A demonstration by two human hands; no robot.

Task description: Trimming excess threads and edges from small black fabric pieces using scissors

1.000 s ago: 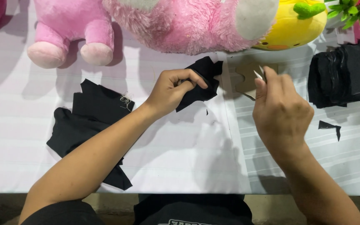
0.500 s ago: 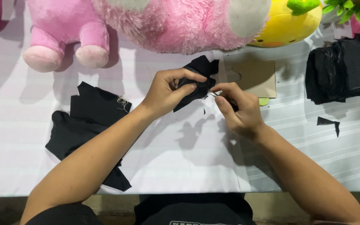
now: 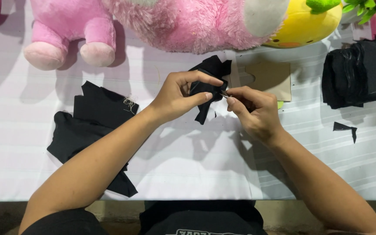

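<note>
My left hand pinches a small black fabric piece held just above the white table cover. Close against it on the right, my right hand grips a thin metal needle between thumb and forefinger, its tip touching the fabric. Whether a thread trails from the needle is too fine to see. Both hands meet over the middle of the table.
Black cloth pieces lie at the left. A folded black fabric stack sits at the right, with a small black scrap below it. A brown card template lies behind my hands. Pink plush toys and a yellow plush toy line the far edge.
My right hand came down from a raised position at the right and moved left to the fabric. The left hand kept its hold on the black piece.
</note>
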